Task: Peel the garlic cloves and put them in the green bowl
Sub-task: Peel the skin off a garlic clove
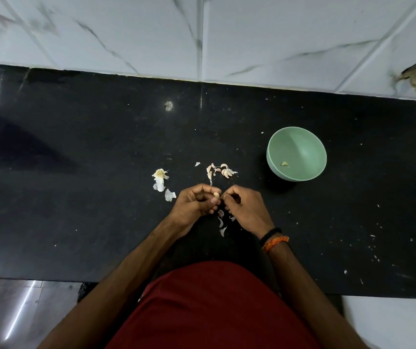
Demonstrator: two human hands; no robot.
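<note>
Head view: a black tabletop (75, 197) runs below white marble tiles (277, 34). The green bowl (296, 153) stands right of centre, one peeled clove (284, 163) inside. The left hand (194, 205) pinches a garlic clove (216, 194); the right hand (246, 210) has its grip clamped on that clove's skin. Unpeeled cloves (220, 171) lie just beyond, loose skins (161, 181) to the left.

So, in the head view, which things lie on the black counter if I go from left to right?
Garlic stem with papery skin → left hand → garlic clove pinched between both hands → right hand → green bowl with one peeled clove inside.
</note>
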